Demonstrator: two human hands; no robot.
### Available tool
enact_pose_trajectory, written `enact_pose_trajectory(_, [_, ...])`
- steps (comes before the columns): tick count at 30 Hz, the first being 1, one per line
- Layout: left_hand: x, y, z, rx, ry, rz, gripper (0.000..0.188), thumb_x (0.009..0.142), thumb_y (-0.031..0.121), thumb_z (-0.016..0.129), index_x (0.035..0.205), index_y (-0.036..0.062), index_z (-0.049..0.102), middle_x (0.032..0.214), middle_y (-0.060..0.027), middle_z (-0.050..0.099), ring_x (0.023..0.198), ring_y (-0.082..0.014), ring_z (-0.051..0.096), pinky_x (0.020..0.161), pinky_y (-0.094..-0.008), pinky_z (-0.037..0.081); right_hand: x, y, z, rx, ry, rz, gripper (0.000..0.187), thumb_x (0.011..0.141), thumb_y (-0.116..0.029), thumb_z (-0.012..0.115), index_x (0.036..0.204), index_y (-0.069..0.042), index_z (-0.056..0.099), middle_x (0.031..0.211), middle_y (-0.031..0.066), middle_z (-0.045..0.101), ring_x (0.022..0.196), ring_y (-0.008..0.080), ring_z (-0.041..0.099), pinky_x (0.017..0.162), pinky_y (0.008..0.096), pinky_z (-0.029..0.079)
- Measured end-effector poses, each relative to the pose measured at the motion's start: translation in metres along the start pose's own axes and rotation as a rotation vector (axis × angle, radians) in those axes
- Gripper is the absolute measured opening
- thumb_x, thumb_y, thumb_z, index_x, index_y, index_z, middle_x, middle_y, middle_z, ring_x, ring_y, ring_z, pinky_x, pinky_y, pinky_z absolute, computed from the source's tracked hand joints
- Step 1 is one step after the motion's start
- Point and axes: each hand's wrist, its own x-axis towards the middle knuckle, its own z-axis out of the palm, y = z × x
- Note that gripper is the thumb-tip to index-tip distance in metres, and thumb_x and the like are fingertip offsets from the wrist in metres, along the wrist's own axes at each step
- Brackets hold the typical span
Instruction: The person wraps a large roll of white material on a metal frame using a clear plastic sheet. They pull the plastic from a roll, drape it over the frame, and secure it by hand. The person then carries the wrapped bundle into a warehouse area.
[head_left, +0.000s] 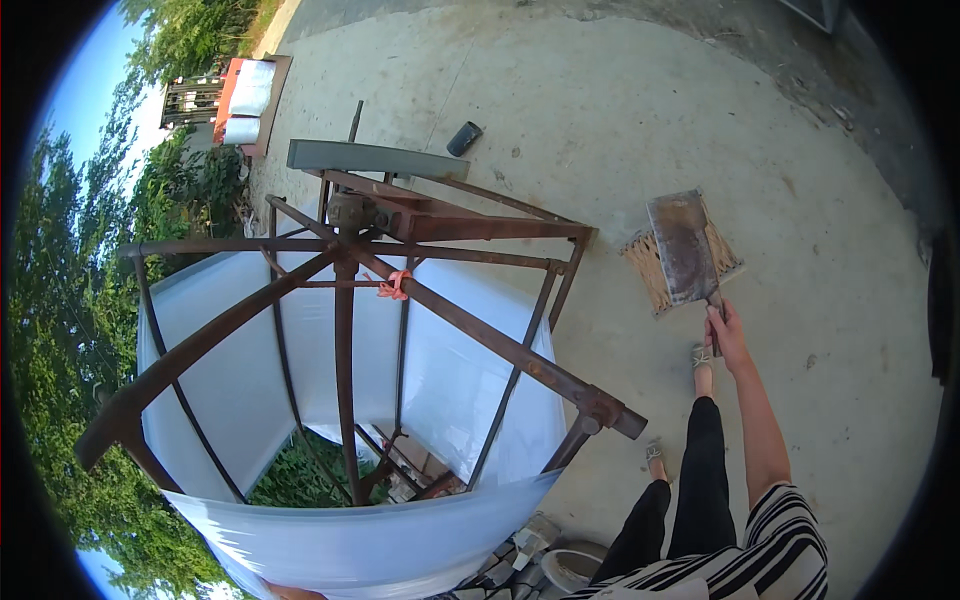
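Note:
My right hand (727,335) grips the dark handle of a broad, rectangular metal cleaver (684,245), its blade stained brown. The blade overlaps a tan, fringed bundle (648,268) that looks like straw or thin sticks; whether they touch I cannot tell. To the left stands a rusty metal reel frame (345,380) with spokes, wrapped around its outside by translucent white plastic film (360,540). A pink-red strip (395,285) is knotted on one spoke. At the bottom edge, below the film, a sliver of skin (295,593) shows, probably my left hand or arm; its fingers are hidden.
A grey metal channel (375,158) lies across the frame's stand, with a dark cylinder (464,138) on the concrete beyond. Grey blocks (530,540) and a round pale basin (572,567) sit near my legs. Bushes and white rolls (250,88) are at the far left.

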Motion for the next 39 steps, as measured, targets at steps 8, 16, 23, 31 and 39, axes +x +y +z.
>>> enact_pose_trajectory(8, [0.010, -0.061, -0.001, -0.252, 0.134, -0.229, 0.040, 0.092, 0.025, 0.045, 0.118, -0.0046, 0.053, 0.119, -0.0195, 0.054, 0.100, -0.0281, 0.057, 0.088, -0.0366, 0.046, -0.253, -0.224, 0.014, 0.131, -0.155, -0.143, 0.015, 0.093, -0.019, 0.047, 0.098, -0.006, 0.040, 0.064, 0.0006, 0.045, 0.043, 0.0053, 0.040, 0.040, 0.0203, 0.037])
enact_pose_trajectory(16, [0.015, -0.063, 0.013, -0.026, 0.187, -0.067, 0.039, 0.083, 0.019, 0.054, 0.111, -0.0081, 0.056, 0.107, -0.0226, 0.060, 0.094, -0.0354, 0.060, 0.080, -0.0394, 0.047, -0.325, -0.259, 0.085, -0.419, -0.398, -0.186, 0.017, 0.093, -0.020, 0.048, 0.096, -0.004, 0.042, 0.061, 0.0004, 0.045, 0.043, 0.0065, 0.042, 0.039, 0.0219, 0.036])
enact_pose_trajectory(23, [0.013, -0.021, 0.006, 0.039, 0.274, 0.105, 0.046, 0.078, 0.021, 0.058, 0.116, -0.0045, 0.052, 0.111, -0.0256, 0.056, 0.099, -0.0411, 0.055, 0.084, -0.0430, 0.045, -0.300, -0.269, 0.107, -0.618, -0.495, -0.154, 0.023, 0.093, -0.025, 0.048, 0.100, -0.004, 0.043, 0.059, 0.0003, 0.045, 0.044, 0.0074, 0.043, 0.039, 0.0231, 0.037])
enact_pose_trajectory(31, [0.005, -0.030, 0.007, 0.125, 0.349, 0.194, 0.049, 0.074, 0.021, 0.059, 0.115, -0.0033, 0.053, 0.109, -0.0259, 0.056, 0.096, -0.0421, 0.055, 0.082, -0.0429, 0.045, -0.320, -0.253, 0.085, -0.715, -0.592, 0.030, 0.025, 0.093, -0.025, 0.049, 0.100, -0.003, 0.041, 0.057, 0.0013, 0.045, 0.042, 0.0089, 0.044, 0.038, 0.0249, 0.038])
enact_pose_trajectory(39, [0.008, -0.037, -0.007, 0.082, 0.210, 0.225, 0.044, 0.074, 0.020, 0.058, 0.112, -0.0011, 0.056, 0.103, -0.0204, 0.061, 0.090, -0.0377, 0.059, 0.079, -0.0415, 0.047, -0.317, -0.228, 0.112, -0.712, -0.761, 0.098, 0.024, 0.093, -0.024, 0.048, 0.099, -0.003, 0.039, 0.057, 0.0020, 0.045, 0.042, 0.0095, 0.045, 0.037, 0.0253, 0.039])
